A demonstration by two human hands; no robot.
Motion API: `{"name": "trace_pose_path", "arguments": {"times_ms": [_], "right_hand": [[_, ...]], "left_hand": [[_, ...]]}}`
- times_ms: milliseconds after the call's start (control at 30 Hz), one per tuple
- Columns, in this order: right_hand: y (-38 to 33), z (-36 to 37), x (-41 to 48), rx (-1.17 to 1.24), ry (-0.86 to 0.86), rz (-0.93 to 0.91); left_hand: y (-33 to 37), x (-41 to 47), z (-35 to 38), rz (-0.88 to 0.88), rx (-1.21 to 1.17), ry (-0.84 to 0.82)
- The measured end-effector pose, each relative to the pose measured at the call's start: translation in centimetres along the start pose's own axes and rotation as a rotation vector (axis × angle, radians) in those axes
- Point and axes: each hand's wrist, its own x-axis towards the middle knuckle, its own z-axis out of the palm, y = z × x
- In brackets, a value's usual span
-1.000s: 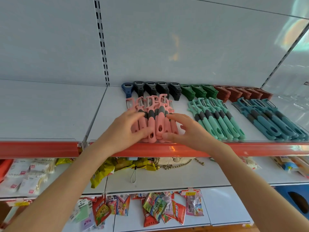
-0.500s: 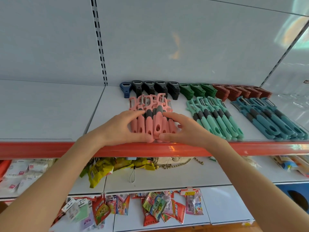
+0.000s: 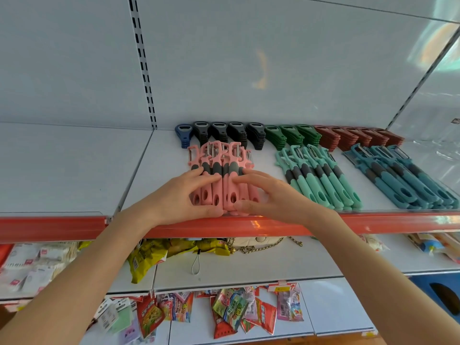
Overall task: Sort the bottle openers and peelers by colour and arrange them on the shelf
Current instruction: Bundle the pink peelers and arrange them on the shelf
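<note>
A stack of pink peelers (image 3: 221, 168) lies on the white shelf (image 3: 159, 175), handles toward the red front rail. My left hand (image 3: 184, 197) cups the stack from the left and my right hand (image 3: 268, 197) from the right, fingers over the handles and thumbs against their ends. Mint peelers (image 3: 321, 175) and teal peelers (image 3: 403, 180) lie to the right. Behind stand rows of bottle openers: one blue stack (image 3: 183, 135), black (image 3: 229, 133), green (image 3: 291, 136) and red-brown (image 3: 358, 138).
The red rail (image 3: 49, 227) runs along the shelf's front edge. A slotted upright (image 3: 144, 63) divides the white back panel. The lower shelves hold snack packets (image 3: 234, 312), a yellow bag (image 3: 146, 257) and a chain-strapped purse (image 3: 258, 244).
The fanned pink peelers have been squeezed into a tighter, straighter stack. Both hands slid toward the handle ends, thumbs now against them.
</note>
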Motion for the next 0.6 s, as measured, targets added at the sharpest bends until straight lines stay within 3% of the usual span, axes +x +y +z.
{"name": "trace_pose_path", "arguments": {"times_ms": [300, 467, 600], "right_hand": [[0.7, -0.4, 0.0, 0.037, 0.007, -0.005], [1.3, -0.8, -0.1, 0.038, -0.078, 0.006], [1.6, -0.6, 0.1, 0.036, -0.020, -0.024]], "left_hand": [[-0.3, -0.1, -0.3, -0.001, 0.020, -0.013], [-0.7, -0.1, -0.6, -0.018, -0.020, -0.001], [-1.5, 0.0, -0.8, -0.027, -0.013, -0.009]]}}
